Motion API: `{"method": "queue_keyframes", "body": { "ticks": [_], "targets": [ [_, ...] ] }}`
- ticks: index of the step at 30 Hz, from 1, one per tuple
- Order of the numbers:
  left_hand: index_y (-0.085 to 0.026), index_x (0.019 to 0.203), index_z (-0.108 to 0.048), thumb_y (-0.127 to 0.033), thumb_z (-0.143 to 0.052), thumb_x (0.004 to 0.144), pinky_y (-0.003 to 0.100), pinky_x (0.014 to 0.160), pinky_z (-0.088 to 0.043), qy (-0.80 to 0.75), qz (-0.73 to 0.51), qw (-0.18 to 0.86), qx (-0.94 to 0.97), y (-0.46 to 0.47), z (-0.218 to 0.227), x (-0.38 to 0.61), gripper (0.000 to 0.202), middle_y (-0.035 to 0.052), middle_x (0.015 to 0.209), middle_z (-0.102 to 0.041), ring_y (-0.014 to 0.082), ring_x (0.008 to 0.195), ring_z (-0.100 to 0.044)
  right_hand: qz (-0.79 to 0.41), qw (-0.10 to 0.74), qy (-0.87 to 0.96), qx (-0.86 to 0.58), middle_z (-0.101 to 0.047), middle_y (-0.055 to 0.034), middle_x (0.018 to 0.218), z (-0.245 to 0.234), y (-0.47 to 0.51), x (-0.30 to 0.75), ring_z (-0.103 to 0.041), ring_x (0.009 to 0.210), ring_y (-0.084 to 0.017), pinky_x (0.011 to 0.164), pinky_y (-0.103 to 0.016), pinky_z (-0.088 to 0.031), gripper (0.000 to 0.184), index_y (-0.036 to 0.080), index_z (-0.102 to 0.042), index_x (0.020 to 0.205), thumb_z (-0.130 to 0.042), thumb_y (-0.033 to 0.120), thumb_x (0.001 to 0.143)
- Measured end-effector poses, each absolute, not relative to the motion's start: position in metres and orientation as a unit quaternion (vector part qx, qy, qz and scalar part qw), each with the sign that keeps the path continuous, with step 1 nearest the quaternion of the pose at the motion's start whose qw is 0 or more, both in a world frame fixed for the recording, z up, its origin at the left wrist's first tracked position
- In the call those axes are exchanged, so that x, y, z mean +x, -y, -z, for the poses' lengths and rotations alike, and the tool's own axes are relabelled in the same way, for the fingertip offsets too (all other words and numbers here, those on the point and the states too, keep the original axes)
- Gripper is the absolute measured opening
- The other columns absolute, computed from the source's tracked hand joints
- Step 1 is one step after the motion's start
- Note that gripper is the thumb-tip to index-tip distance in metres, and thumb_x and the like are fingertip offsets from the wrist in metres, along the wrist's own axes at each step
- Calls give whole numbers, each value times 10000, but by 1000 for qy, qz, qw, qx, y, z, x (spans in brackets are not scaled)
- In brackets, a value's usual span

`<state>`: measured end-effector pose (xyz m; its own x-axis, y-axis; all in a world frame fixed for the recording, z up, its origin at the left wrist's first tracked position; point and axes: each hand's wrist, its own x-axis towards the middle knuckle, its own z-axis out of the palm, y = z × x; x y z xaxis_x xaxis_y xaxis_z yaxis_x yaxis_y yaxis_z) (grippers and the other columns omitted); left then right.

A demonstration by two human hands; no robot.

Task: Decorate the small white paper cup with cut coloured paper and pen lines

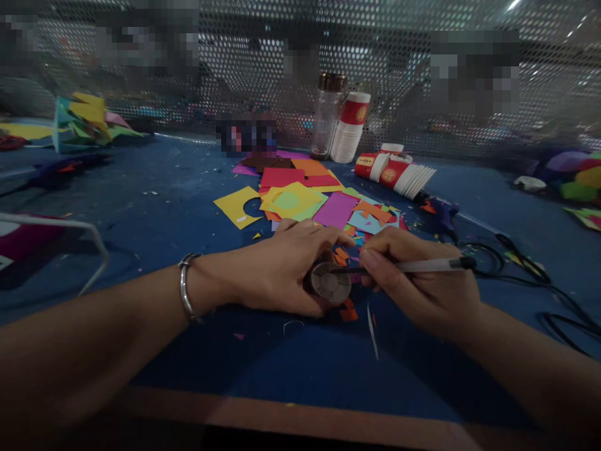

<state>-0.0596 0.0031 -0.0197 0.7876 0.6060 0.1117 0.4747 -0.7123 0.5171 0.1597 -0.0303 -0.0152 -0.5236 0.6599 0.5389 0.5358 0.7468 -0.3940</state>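
Note:
My left hand (277, 272), with a silver bangle at the wrist, curls its thumb and fingers around a small round brown piece (331, 287). Drawn lines fan out over the light round face of this piece, which is turned up toward me. What lies under it is hidden by the hand. Between the thumb and fingers of my right hand (425, 288) is a pen (432, 265) with a clear barrel and a black end. Its tip touches, or nearly touches, the round face. Small orange paper scraps (348, 311) lie close beside the piece.
Behind my hands are coloured paper sheets (335, 208). Farther back stand a clear bottle (325, 119) and stacked paper cups (350, 128); more cups (394, 175) lie on their side. A glue gun (441, 214) with black cable (521, 269) is at right, another glue gun (66, 169) at left.

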Motion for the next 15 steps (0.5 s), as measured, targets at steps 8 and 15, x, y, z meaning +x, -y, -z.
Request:
{"method": "queue_keyframes", "body": {
  "ticks": [8, 15],
  "targets": [
    [-219, 1292, -548, -353, -778, 735, 458, 1060, -403, -302, -126, 230, 916, -3, 17, -60, 617, 82, 1257, -629, 317, 1193, -555, -55, 348, 869, -346, -615, 33, 595, 17, 28, 160, -561, 453, -95, 470, -213, -429, 222, 236, -510, 777, -510, 163, 986],
    [-217, 1271, -560, -343, -777, 739, 460, 1046, -406, -302, -129, 234, 915, -3, 18, -60, 588, 82, 1245, -627, 312, 1182, -552, -20, 347, 875, -338, -610, 33, 572, 18, 25, 159, -546, 444, -96, 455, -220, -411, 218, 231, -520, 781, -505, 173, 990]
  ]
}}
